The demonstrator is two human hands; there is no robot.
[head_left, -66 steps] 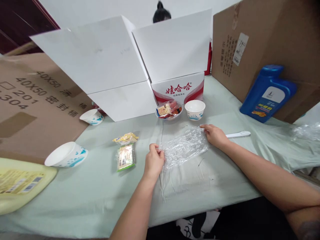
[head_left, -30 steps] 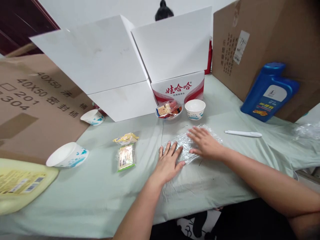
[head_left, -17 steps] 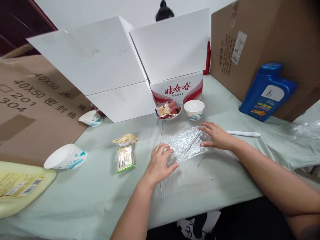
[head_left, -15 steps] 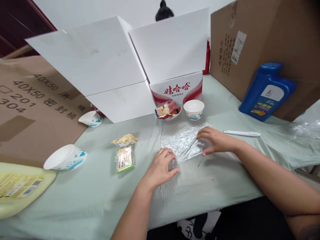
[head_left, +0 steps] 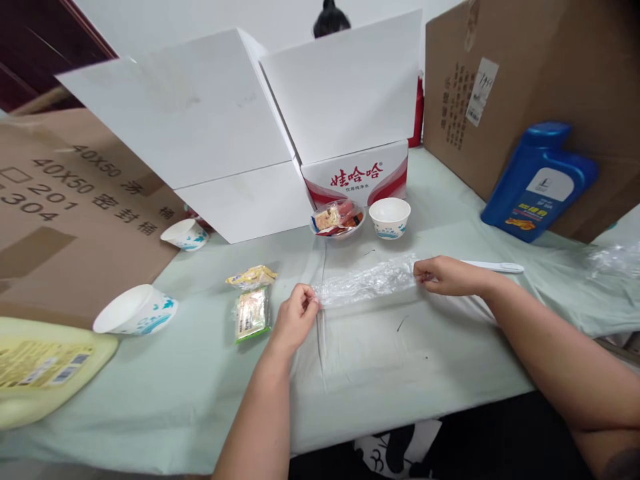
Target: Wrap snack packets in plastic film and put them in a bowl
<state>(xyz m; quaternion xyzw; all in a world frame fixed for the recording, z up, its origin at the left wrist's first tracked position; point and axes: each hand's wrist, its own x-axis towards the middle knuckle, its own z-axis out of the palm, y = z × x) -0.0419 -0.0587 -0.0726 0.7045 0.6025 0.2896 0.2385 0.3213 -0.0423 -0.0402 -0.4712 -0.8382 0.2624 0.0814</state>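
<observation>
A crinkled strip of clear plastic film (head_left: pixel 367 283) stretches between my two hands, just over the green cloth. My left hand (head_left: pixel 297 312) pinches its left end between thumb and fingers. At the opposite end, my right hand (head_left: pixel 440 276) has its fingers closed on the film. Behind the film sit a clear bowl of wrapped snacks (head_left: pixel 337 220) and a white paper bowl (head_left: pixel 390 219). Left of my left hand lie a green-edged snack packet (head_left: pixel 252 315) and a yellow snack packet (head_left: pixel 253 277). A white stick-like tool (head_left: pixel 495 266) lies partly behind my right hand.
White cartons (head_left: pixel 235 200) stand at the back. Large brown boxes (head_left: pixel 90 200) flank both sides. A blue bottle (head_left: pixel 540 183) leans at right, and a pale yellow jug (head_left: pixel 50 367) lies at left. Two paper bowls (head_left: pixel 157 313) rest tipped at left. Part of a person's head (head_left: pixel 331 21) shows behind.
Both hands have closed on the film's ends. The left hand moved left and slightly away, the right slightly right. The film, spread wide before, is now a narrower strip between them.
</observation>
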